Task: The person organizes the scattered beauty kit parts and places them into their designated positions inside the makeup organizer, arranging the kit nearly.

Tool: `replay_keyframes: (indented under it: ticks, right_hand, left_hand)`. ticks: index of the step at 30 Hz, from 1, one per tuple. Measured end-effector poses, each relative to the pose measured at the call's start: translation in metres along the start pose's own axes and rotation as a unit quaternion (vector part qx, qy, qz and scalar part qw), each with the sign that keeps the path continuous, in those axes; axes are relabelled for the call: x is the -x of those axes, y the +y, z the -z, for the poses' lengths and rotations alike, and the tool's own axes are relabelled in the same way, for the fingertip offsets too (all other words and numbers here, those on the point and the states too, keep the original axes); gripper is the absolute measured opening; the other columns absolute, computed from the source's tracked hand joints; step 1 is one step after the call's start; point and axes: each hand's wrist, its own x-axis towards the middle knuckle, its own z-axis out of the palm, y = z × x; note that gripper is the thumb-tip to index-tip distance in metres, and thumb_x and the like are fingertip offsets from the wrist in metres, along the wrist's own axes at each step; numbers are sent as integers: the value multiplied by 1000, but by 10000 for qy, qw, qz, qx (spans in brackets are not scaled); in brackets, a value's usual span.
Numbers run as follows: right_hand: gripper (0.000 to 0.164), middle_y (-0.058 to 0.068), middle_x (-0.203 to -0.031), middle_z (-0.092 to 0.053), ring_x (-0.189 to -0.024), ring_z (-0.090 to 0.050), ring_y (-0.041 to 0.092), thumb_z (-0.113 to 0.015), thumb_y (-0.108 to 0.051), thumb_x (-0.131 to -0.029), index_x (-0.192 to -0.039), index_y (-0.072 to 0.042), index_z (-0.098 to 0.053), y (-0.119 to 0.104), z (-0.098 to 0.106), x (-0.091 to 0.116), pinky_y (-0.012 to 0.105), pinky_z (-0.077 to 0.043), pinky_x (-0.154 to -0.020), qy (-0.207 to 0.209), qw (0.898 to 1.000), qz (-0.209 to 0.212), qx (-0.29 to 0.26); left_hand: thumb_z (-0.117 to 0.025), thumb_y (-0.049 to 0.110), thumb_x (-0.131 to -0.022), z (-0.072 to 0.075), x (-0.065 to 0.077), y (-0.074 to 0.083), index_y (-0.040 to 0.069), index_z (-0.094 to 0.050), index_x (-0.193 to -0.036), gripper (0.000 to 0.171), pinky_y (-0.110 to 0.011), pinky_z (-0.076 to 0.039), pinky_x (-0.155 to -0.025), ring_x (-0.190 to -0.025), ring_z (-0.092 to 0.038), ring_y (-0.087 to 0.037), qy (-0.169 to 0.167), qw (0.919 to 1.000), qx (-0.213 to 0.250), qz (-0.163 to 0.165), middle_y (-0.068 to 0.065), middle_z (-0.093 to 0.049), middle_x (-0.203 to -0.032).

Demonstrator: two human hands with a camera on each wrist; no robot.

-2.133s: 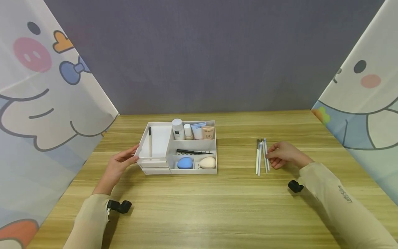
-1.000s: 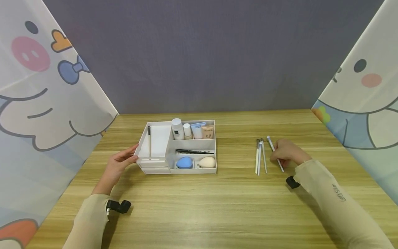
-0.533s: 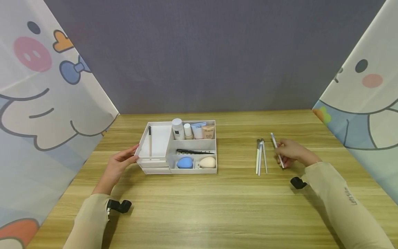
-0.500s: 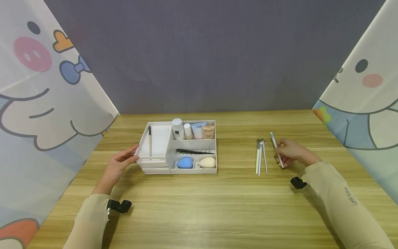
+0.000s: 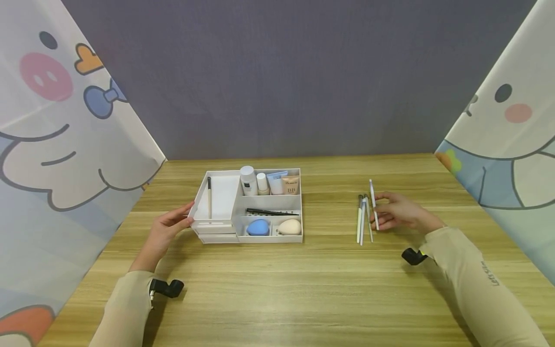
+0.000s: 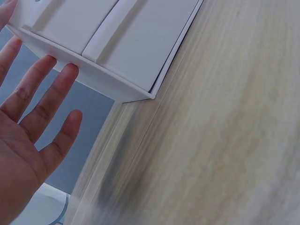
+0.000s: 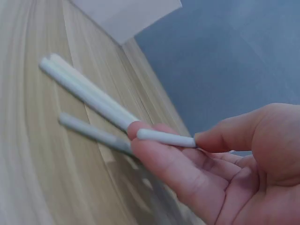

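Observation:
My right hand [image 5: 396,211] pinches a slim white-handled makeup brush [image 5: 374,205] between thumb and fingers, raised just off the table. Beside it lie several more makeup brushes [image 5: 359,224] in a loose row; their pale handles [image 7: 89,91] show in the right wrist view. My left hand [image 5: 166,231] touches the front left corner of a white cosmetics organizer [image 5: 217,225], with its straight, spread fingers [image 6: 61,84] on the side wall. In the organizer's left tray lies one brush with a dark tip [image 5: 209,197].
Other compartments hold a white bottle [image 5: 248,182], a smaller bottle [image 5: 262,184], two tubes [image 5: 277,183], slim black pencil-like items [image 5: 270,212], a blue makeup sponge [image 5: 258,227] and a cream one [image 5: 289,226]. A grey wall stands behind the wooden table [image 5: 277,289].
My right hand has drawn one brush out of the group to the right, lifted it, and brought it back left near the others, now more upright. The left hand has stayed at the organizer.

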Motion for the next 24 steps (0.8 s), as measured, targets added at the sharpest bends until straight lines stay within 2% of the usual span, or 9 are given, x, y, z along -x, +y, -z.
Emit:
replay_keyframes:
  ticks: [12, 20, 24]
  right_hand:
    - [53, 14, -95, -70, -82, -73, 25, -42, -2, -106, -144, 12, -10, -7, -24, -8, 36, -60, -73, -36, 9991, 358, -230]
    - [57, 14, -98, -69, -83, -73, 24, -41, -2, -106, -147, 12, -5, -17, -44, -14, 35, -60, -72, -284, 9978, 542, -237]
    - [57, 15, -96, -69, -82, -73, 23, -42, 0, -105, -148, 12, -6, -22, -53, -18, 35, -60, -72, -300, 9978, 538, -235]
  left_hand:
    - [-61, -7, -95, 2, -1, -1, 21, -70, -127, 44, -16, -52, -82, -94, -64, -2, -75, 9999, -66, -28, 15, -69, -114]
    - [-60, -10, -94, 0, 0, -1, 18, -70, -128, 44, -16, -52, -81, -93, -64, -3, -33, 10000, 0, -33, 13, -70, -112]
    - [-64, -5, -94, 0, 0, 0, 19, -70, -127, 41, -16, -52, -81, -93, -63, -2, -34, 10000, 11, -17, 13, -70, -112]
